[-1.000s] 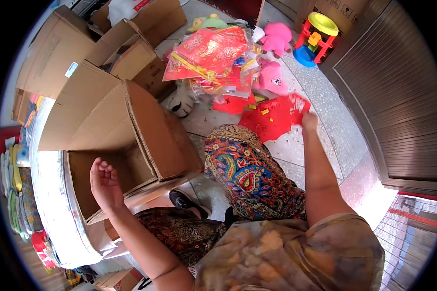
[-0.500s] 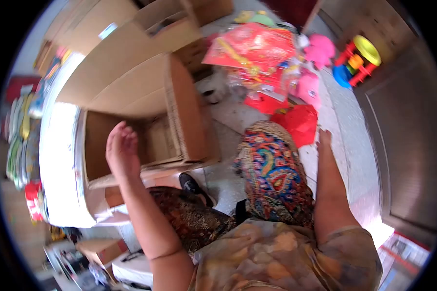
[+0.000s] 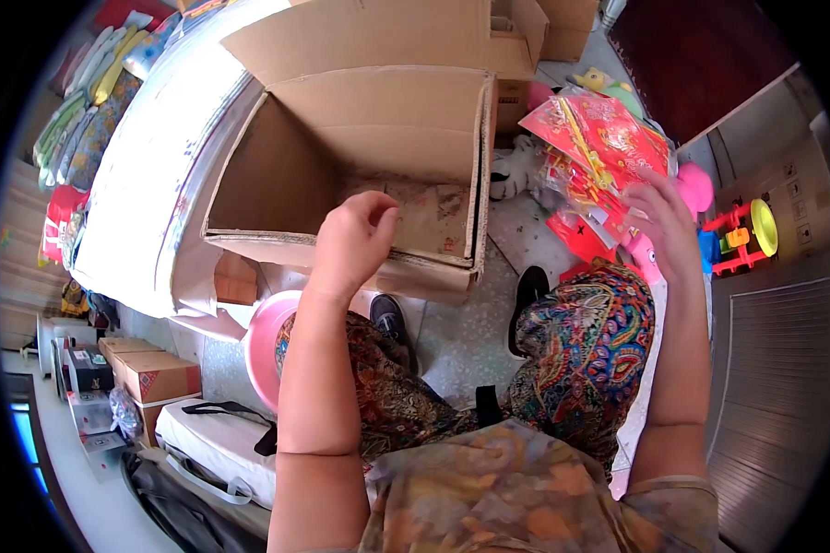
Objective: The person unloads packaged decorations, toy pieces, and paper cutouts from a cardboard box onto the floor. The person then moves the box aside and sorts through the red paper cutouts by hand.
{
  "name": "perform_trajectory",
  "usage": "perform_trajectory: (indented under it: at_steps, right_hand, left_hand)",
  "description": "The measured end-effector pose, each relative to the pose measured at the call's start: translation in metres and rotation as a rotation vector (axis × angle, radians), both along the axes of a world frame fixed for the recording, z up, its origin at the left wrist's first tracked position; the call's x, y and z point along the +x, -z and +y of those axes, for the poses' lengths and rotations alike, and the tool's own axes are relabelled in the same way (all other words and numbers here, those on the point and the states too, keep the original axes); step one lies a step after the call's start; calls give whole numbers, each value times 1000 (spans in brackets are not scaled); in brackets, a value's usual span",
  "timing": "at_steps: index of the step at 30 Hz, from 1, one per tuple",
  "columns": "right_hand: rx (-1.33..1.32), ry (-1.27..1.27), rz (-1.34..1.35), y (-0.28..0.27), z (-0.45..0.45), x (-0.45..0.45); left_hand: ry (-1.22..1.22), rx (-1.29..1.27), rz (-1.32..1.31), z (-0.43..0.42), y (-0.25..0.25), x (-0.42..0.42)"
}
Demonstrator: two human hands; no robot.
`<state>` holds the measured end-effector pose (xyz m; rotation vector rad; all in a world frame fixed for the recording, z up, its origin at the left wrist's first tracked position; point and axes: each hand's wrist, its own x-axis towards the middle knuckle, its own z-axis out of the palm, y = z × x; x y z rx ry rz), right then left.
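Observation:
My left hand [image 3: 358, 238] is raised over the front edge of an open cardboard box [image 3: 378, 115]. Its fingers curl loosely with a gap to the thumb, and nothing shows in them. The box's inside is visible, with a worn, stained bottom. On the other side, my right hand [image 3: 662, 219] is open, fingers stretched out, in front of red printed plastic packages [image 3: 609, 138] heaped on the floor. Whether the fingertips touch the packages I cannot tell. A pink plush toy [image 3: 694, 187] lies just beyond that hand.
A pink basin [image 3: 264, 355] stands beside my left leg. White-covered bedding [image 3: 161, 184] borders the box on the left. At the right are a yellow, red and blue plastic toy [image 3: 752, 230] and a brown panel [image 3: 775, 369]. More cardboard boxes [image 3: 161, 373] sit lower left.
My view has swung right and the box now sits more central. My right hand has lifted from low beside my knee to the red packages. My left hand's fingers have curled.

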<state>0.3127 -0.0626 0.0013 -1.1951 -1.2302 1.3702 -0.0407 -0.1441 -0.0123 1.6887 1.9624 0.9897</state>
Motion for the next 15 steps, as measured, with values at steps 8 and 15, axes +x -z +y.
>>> perform_trajectory:
  at_steps: [8, 15]
  right_hand:
    - [-123, -471, -599, -2, 35, -143]
    - [-222, -359, -554, 43, 56, -173]
  left_hand:
    - [186, -45, 189, -11, 2, -9]
    - [277, -155, 147, -14, -5, -13]
